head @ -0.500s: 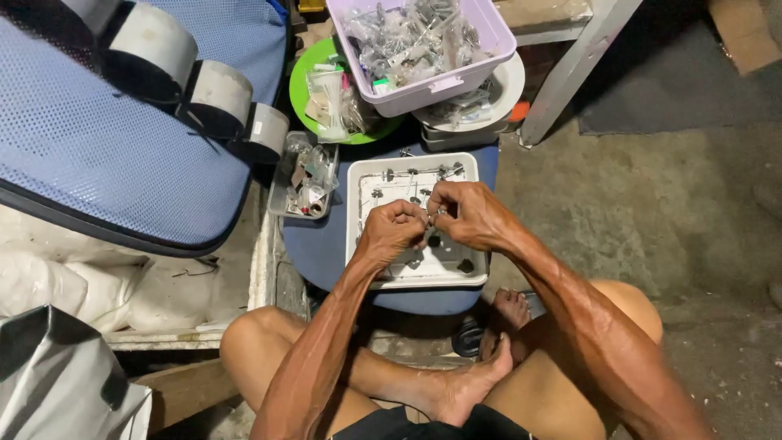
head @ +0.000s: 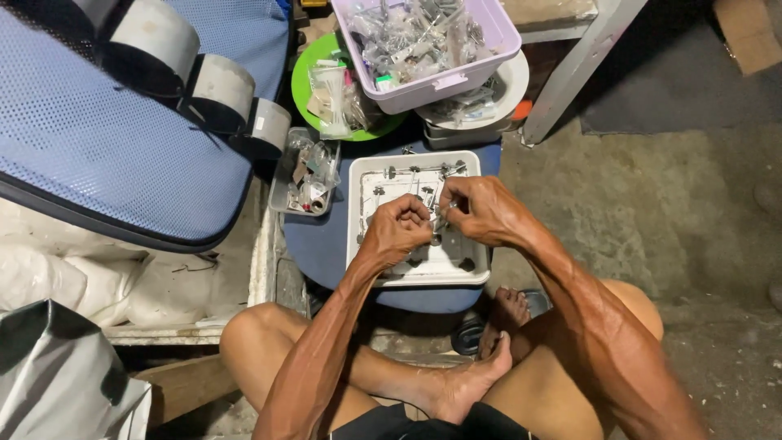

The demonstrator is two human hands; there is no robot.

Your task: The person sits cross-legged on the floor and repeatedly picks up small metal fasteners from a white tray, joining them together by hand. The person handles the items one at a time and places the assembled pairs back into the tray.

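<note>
So the thing being worked on is a tiny metal part (head: 441, 213), pinched right between both hands above the white square tray (head: 481, 265). It's too small to say exactly what it is, some little clip or wire bit by the look of it. The left hand (head: 397, 231) is curled into a near-fist with the fingertips closed on the piece, and the right hand (head: 481, 209) comes in from the other side, fingers narrowed down on the same spot. Holding it low over the tray looks sensible to me: anything that slips lands in the tray and not on the concrete floor (head: 652, 212).

The tray has a few more small dark and metal bits scattered in it, and it sits on a blue stool seat (head: 322, 244) serving as a tabletop, right in front of the person's crossed legs, so everything's within easy reach. Just left of the tray is a small clear box (head: 305, 175) of odds and ends. Behind that, a green plate (head: 303, 81) with little bags, and a lilac tub (head: 456, 81) heaped with metal parts, stacked on white bowls (head: 509, 90). A blue mesh chair back (head: 106, 155) leans at the left.
</note>
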